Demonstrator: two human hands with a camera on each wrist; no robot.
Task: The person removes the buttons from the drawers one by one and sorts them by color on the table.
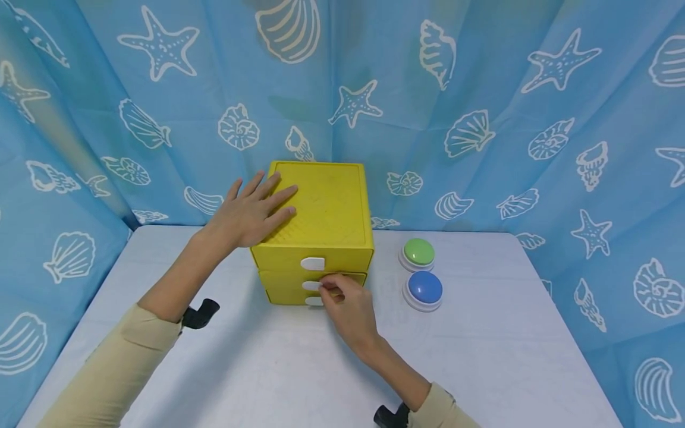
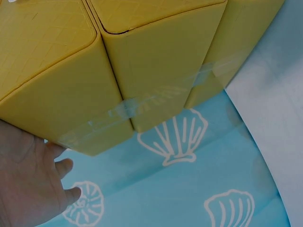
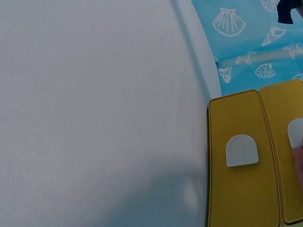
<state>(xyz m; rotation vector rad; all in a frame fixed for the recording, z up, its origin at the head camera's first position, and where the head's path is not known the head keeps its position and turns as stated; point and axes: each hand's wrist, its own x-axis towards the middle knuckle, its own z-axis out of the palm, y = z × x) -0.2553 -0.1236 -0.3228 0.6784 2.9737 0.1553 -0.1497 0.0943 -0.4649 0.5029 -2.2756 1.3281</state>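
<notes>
Yellow box-shaped plastic drawer unit [image 1: 323, 205]: on white table [image 1: 492, 356]; drawer fronts [image 1: 345, 258] face person [image 1: 107, 368], long axes left-right. Right hand [image 1: 350, 309]: fingers curled, pinching middle white tab handle [image 1: 310, 286]. Left hand [image 1: 247, 215]: fingers spread on top. Green domed button [image 1: 419, 252], blue domed button [image 1: 425, 288]: right of unit.

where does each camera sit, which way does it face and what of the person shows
Head: worn on the head, facing forward and down at the box, table and curtain; left hand, right hand and arms show.
Left wrist: facing the box's side and curtain; part of the left hand shows.
Right wrist: facing the table and drawer fronts; a bit of the right hand shows.
Shared: head and right wrist both show white handles.
</notes>
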